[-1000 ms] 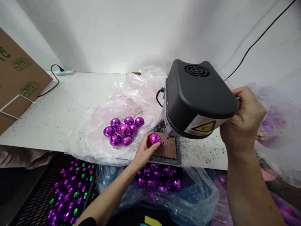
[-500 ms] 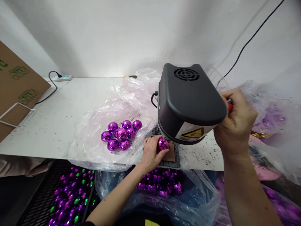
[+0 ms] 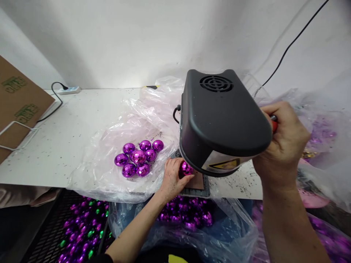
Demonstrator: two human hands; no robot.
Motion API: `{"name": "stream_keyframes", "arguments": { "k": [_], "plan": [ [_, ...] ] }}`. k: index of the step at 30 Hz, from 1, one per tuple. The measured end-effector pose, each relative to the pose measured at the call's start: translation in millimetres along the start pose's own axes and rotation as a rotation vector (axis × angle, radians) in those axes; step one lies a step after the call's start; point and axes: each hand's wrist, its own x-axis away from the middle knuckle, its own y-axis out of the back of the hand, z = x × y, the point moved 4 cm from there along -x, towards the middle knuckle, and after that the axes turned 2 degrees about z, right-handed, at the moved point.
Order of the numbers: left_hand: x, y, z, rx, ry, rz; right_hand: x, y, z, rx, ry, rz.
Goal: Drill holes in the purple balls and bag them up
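Note:
My left hand (image 3: pixel 174 175) pinches a shiny purple mirrored ball (image 3: pixel 187 168) over the base of a black bench press (image 3: pixel 225 113). The press head hides the ball's upper right part, so I cannot tell whether they touch. My right hand (image 3: pixel 283 140) is closed around the press's handle (image 3: pixel 274 126), which shows a bit of red and a metal tip; the rest is covered by my fingers. Left of my left hand, several purple mirrored balls (image 3: pixel 139 156) lie together on a clear plastic sheet (image 3: pixel 104 146).
Below the table edge, an open plastic bag (image 3: pixel 230 230) holds more purple balls. A black crate (image 3: pixel 41 226) at lower left contains purple and green ones. A cardboard box (image 3: pixel 22 98) and power strip (image 3: pixel 70 90) stand left; plastic bags (image 3: pixel 323 128) lie right.
My right hand has shifted slightly right and toward me with the handle, and the press head looks a little lower and nearer. My left hand keeps the ball at the press base.

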Motion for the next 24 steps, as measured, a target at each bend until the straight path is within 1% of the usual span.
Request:
{"name": "stream_keyframes", "arguments": {
  "k": [2, 6, 9, 12, 16, 19, 22, 24],
  "plan": [
    [-3, -2.2, -2, -0.028, -0.01, 0.024, 0, 0, 1, 0.008, 0.018, 0.001],
    [-5, -6.1, -8, -0.135, -0.065, 0.126, -1, -1, 0, 0.016, 0.025, 0.005],
    [-3, -7.0, -11, -0.144, -0.077, 0.162, -1, -2, -1, 0.006, 0.009, 0.019],
    [0, -9.5, -10, -0.122, -0.061, 0.167, -1, -1, 0, -0.025, 0.007, 0.029],
    [0, -13.8, -8, -0.099, -0.036, 0.135, -1, 1, 1, -0.036, 0.03, 0.021],
    [-2, -14.7, -9, -0.097, -0.03, 0.132, -1, 2, 0, -0.042, 0.001, 0.021],
    [-3, -12.1, -13, -0.096, -0.014, 0.129, 5, 4, 4, -0.04, -0.011, -0.02],
    [-3, -10.2, -14, -0.098, -0.001, 0.127, 16, 8, 11, 0.008, 0.023, -0.077]
  ]
}}
